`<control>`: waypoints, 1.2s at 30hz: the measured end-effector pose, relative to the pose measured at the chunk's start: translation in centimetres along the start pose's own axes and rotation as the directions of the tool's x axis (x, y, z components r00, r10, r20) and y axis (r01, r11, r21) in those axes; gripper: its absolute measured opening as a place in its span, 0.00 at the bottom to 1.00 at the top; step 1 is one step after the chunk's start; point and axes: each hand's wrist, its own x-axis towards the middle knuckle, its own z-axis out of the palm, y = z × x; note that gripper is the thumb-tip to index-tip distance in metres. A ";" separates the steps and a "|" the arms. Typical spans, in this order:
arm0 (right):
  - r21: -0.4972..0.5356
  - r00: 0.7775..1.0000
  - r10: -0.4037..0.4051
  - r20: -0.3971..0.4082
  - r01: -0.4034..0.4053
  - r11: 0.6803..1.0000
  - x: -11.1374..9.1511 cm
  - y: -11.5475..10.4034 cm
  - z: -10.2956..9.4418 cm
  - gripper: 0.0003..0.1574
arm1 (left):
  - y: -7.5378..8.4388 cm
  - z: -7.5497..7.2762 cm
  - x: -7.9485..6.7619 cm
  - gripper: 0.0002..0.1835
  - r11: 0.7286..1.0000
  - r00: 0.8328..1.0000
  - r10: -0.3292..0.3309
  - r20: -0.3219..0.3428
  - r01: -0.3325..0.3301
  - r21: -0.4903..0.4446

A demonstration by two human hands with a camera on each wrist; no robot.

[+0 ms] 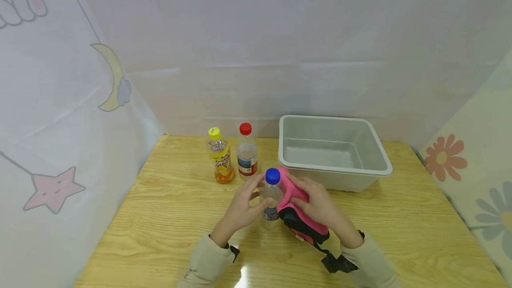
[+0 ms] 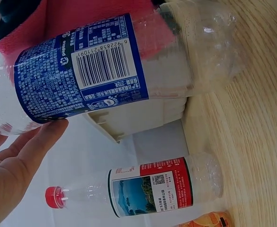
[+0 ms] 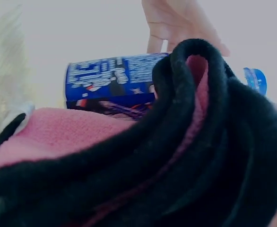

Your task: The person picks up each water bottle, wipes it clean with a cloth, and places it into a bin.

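Observation:
A clear plastic bottle (image 1: 270,213) with a blue cap and a blue label stands upright on the table in front of me. My left hand (image 1: 241,207) is around its upper part, thumb on the near side and fingers behind. In the left wrist view its fingertips are at the edge of the printed label (image 2: 82,68). With my right hand (image 1: 318,203) I hold a folded pink cloth (image 1: 298,194) with black trim against the bottle's right side. That cloth (image 3: 72,130) fills much of the right wrist view and partly hides the bottle.
A grey plastic bin (image 1: 335,170) stands behind the cloth, at the back right. Back left are a red-capped bottle (image 1: 247,152) and a yellow-capped bottle (image 1: 221,159) with orange at its base. Printed white sheets (image 1: 256,57) enclose the wooden table (image 1: 160,230).

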 end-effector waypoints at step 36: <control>0.063 0.993 0.011 0.116 -0.018 0.998 -1.5 3.5 2.5 0.27 | 0.0 0.2 -0.1 0.29 0.999 1.000 -0.010 -0.002 0.010 -0.040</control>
